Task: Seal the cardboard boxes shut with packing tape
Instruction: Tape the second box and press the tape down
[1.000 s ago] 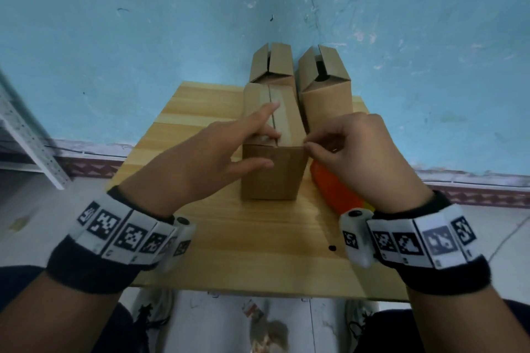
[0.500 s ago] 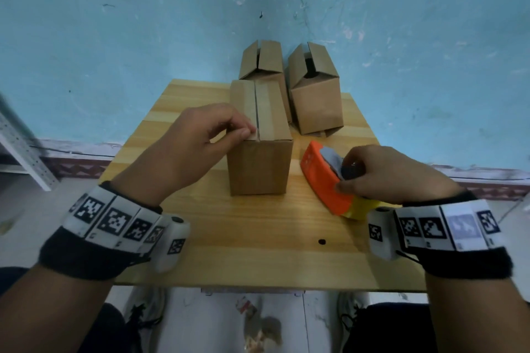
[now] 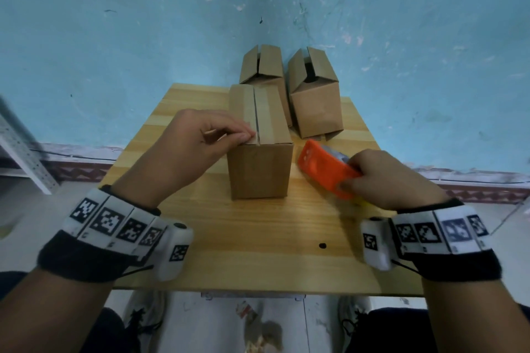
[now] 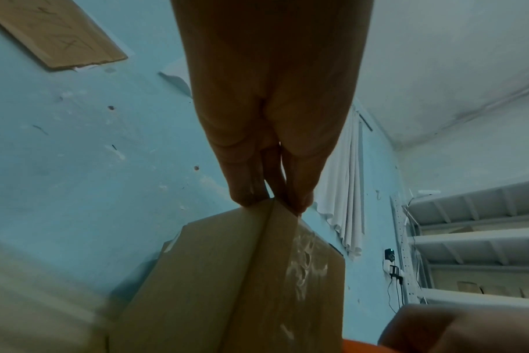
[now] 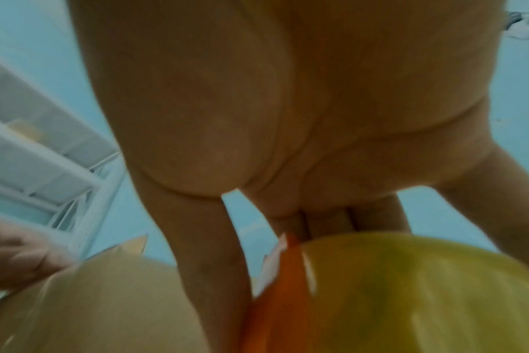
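Wooden table (image 3: 258,252), curled fingers (image 3: 348,185) gripping dispenser (image 3: 324,170)

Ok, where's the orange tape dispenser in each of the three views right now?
Head: orange tape dispenser at right of centre on the wooden table, held by the right hand.
Left wrist: only an orange sliver at the bottom edge.
Right wrist: bottom centre, blurred, beside its yellow part.
Shared landmark: the near box, which the left hand grips.
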Demonstrator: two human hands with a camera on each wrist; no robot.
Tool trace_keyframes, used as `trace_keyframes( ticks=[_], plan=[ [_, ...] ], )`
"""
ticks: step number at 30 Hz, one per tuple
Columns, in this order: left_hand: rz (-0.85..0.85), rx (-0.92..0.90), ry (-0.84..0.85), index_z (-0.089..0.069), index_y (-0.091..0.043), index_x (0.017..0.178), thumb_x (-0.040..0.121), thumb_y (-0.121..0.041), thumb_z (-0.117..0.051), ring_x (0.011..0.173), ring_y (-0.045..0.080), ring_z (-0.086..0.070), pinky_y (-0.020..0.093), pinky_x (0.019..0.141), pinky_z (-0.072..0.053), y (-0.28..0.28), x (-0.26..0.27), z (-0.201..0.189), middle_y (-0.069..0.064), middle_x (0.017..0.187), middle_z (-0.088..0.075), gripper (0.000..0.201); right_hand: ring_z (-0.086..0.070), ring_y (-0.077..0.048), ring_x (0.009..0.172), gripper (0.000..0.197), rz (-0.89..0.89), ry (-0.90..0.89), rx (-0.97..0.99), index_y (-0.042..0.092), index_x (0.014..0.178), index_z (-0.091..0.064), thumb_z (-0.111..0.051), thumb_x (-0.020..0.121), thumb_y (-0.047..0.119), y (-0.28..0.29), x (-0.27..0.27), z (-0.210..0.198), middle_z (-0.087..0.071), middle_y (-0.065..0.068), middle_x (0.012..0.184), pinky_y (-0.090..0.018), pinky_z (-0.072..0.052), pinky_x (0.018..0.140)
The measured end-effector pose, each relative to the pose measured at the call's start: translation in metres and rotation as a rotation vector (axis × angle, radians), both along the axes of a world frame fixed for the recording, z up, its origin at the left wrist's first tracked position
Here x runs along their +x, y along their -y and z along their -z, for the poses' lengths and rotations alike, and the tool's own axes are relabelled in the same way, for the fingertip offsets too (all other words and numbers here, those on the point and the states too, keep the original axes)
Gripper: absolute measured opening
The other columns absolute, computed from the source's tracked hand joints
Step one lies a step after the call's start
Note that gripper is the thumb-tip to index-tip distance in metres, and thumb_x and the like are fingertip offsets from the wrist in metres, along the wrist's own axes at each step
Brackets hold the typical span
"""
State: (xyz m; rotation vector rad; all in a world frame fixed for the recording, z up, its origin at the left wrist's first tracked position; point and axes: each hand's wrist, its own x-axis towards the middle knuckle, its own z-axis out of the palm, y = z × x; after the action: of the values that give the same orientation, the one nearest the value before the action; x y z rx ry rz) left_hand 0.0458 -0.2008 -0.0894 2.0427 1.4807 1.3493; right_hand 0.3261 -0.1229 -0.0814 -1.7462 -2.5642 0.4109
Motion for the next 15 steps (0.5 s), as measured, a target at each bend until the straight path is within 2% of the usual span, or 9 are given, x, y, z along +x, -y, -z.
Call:
trace_keyframes(
  ticks=[2,3,5,7,10,12,15],
  plan=[
    [-0.006,-0.015,0.051,-0.078,-0.009,0.1,0.087,-0.009,-0.071,0.102,0.007,-0.07,0.03,0.091,-0.057,0.0,-0.001,0.001,-0.002,0.099,-0.076,0.015,-0.057,-0.015,0.057,0.018,0.053,-0.185,-0.002,0.008,0.072,-0.063,-0.064,0.084,0.022,-0.001,0.005,-0.007,-0.06,-0.004,0.063,-0.03,-0.035,0.052],
    [-0.006,-0.022,0.076,-0.078,-0.008,0.098,0.085,-0.01,-0.072,0.1,0.008,-0.07,0.03,0.091,-0.057,0.001,-0.001,0.001,-0.001,0.097,-0.077,0.015,-0.056,-0.01,0.05,0.022,0.073,-0.274,0.01,0.008,0.068,-0.061,-0.063,0.085,0.022,-0.001,0.007,-0.01,-0.06,-0.002,0.057,-0.028,-0.035,0.05],
    [-0.011,-0.019,0.143,-0.078,-0.008,0.093,0.081,-0.01,-0.075,0.096,0.011,-0.072,0.029,0.088,-0.058,0.0,0.0,0.001,0.0,0.092,-0.077,0.012,-0.047,-0.005,0.036,0.034,0.123,-0.423,0.08,0.007,0.057,-0.054,-0.058,0.087,0.023,-0.001,0.008,-0.012,-0.051,0.004,0.042,-0.018,-0.032,0.042],
    [-0.052,0.003,0.191,-0.079,-0.012,0.089,0.082,-0.012,-0.076,0.09,0.009,-0.073,0.024,0.085,-0.057,-0.001,0.001,0.002,-0.004,0.087,-0.078,0.008,-0.04,-0.009,0.035,0.048,0.206,-0.59,0.17,0.008,0.051,-0.047,-0.056,0.091,0.031,-0.003,0.007,-0.013,-0.042,0.003,0.038,-0.018,-0.029,0.04],
    [-0.108,0.006,0.185,-0.078,-0.017,0.096,0.091,-0.014,-0.068,0.091,0.0,-0.07,0.014,0.081,-0.052,-0.003,0.001,0.001,-0.011,0.091,-0.076,0.011,-0.039,-0.019,0.046,0.07,0.311,-0.825,0.173,-0.006,0.059,-0.049,-0.057,0.089,0.057,-0.005,0.005,-0.014,-0.043,-0.012,0.052,-0.027,-0.03,0.05],
    [-0.108,-0.008,0.156,-0.076,-0.016,0.102,0.096,-0.012,-0.061,0.091,-0.006,-0.067,0.009,0.079,-0.048,-0.003,0.002,0.0,-0.012,0.096,-0.074,0.016,-0.04,-0.019,0.05,0.074,0.287,-0.936,0.141,-0.01,0.066,-0.053,-0.057,0.088,0.06,-0.002,0.001,-0.017,-0.044,-0.018,0.061,-0.028,-0.031,0.053],
    [-0.098,-0.034,0.07,-0.073,-0.016,0.107,0.101,-0.007,-0.052,0.082,-0.016,-0.06,0.002,0.075,-0.041,-0.002,0.001,-0.001,-0.017,0.095,-0.069,0.024,-0.039,-0.025,0.058,0.067,0.205,-1.183,0.077,-0.007,0.066,-0.052,-0.06,0.088,0.056,0.004,-0.009,-0.021,-0.041,-0.016,0.064,-0.034,-0.034,0.065]
  ],
)
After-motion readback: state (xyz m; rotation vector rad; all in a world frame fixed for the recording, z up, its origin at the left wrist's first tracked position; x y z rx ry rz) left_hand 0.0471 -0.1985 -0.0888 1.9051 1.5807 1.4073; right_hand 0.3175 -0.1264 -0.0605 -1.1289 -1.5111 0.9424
